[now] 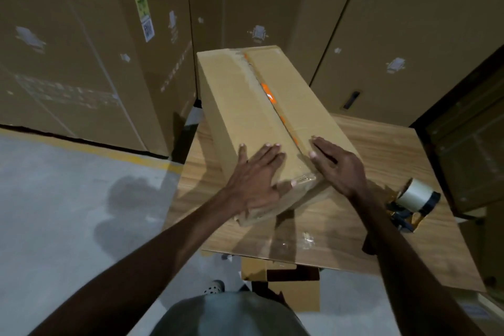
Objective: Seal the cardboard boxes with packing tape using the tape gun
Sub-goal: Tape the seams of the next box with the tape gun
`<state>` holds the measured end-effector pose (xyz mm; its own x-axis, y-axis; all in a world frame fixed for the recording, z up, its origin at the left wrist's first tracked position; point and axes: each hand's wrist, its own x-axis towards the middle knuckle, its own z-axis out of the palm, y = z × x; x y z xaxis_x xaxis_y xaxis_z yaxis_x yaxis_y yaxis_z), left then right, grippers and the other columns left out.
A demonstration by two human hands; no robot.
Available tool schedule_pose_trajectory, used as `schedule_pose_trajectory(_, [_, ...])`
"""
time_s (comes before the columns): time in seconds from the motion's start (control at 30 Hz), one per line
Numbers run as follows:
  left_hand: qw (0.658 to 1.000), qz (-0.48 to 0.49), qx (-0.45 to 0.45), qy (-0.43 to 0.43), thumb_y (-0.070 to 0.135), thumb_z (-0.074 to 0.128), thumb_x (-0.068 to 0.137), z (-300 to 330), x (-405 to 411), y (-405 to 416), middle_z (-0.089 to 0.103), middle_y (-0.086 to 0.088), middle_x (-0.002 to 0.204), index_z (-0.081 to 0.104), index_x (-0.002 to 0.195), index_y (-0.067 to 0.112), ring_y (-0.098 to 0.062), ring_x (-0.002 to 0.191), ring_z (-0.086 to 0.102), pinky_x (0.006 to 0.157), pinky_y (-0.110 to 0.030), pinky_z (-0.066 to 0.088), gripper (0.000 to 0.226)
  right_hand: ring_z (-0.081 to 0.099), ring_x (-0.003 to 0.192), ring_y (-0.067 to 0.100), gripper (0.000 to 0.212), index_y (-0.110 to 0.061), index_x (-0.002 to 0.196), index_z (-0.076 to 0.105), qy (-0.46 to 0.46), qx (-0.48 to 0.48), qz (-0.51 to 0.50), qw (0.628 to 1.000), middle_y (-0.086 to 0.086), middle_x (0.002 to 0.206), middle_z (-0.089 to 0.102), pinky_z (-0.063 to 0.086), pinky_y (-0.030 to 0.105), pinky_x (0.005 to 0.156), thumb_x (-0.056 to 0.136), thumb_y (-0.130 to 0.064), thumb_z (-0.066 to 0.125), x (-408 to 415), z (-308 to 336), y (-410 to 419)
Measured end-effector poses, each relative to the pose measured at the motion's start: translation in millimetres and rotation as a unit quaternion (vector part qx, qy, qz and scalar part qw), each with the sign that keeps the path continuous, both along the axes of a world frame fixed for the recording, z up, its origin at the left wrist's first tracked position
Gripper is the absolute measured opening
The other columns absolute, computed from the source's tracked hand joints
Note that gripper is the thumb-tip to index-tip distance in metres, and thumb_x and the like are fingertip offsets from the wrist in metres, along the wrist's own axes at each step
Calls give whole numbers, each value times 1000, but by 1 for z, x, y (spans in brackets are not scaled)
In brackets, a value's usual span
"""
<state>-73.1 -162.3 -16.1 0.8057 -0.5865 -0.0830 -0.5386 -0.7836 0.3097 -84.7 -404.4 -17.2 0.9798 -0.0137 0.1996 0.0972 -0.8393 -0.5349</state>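
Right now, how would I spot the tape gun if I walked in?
Find the wooden table with the long cardboard box lying on it. The tape gun lies right of that box, near the table's edge, untouched; its pale tape roll sets it apart.

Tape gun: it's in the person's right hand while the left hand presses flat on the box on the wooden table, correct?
Not quite. The head view shows the tape gun lying on the wooden table, right of the box. The right hand rests flat on the box, as does the left hand.
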Motion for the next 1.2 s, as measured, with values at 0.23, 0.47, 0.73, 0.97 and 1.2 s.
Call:
schedule_pose_trajectory(0.23, [995, 78, 34, -48, 52, 26, 105, 3, 75, -11, 11, 3, 169, 21, 160, 19, -14, 154, 9, 120, -62, 4, 64, 12, 155, 18, 98, -15, 161, 21, 75, -111, -90, 987, 4, 169, 14, 5, 47, 124, 90, -83, 29, 8, -9, 54])
schedule_pose_trajectory(0.47, [988, 98, 71, -95, 66, 10, 92, -2, 42, -66, 32, -8, 161, 37, 153, 15, -26, 142, 37, 118, -60, 12, 84, 14, 154, 10, 107, -25, 161, 23, 118, -104, 54, 986, -10, 167, 15, 7, 39, 126, 77, -91, 23, 32, 4, -59])
schedule_pose_trajectory(0.73, [986, 38, -58, -149, 67, 29, 95, 5, 40, -82, 64, -3, 125, 65, 126, 22, -28, 112, 58, 93, -42, 48, 66, 42, 143, 12, 61, -47, 147, 44, 130, -105, 7, 986, -21, 155, 43, 42, 43, 111, 93, -76, 41, 68, 26, -113])
schedule_pose_trajectory(0.97, [988, 131, 37, -71, 77, 15, 91, 0, 126, 13, 21, -6, 166, 32, 157, 21, -22, 152, 19, 121, -55, 17, 88, 10, 155, 26, 99, -8, 160, 16, 139, -162, -10, 977, 12, 169, 10, 10, 45, 125, 92, -79, 31, 47, 8, -9])
schedule_pose_trajectory(1.2, [978, 202, 45, -6, 73, 21, 96, -4, 141, 35, -2, 5, 169, 11, 162, 30, -15, 156, -1, 122, -57, -7, 79, -4, 157, 18, 92, -13, 162, 7, 166, -170, -2, 971, 4, 170, -4, -2, 45, 125, 94, -75, 13, 81, 4, -26])
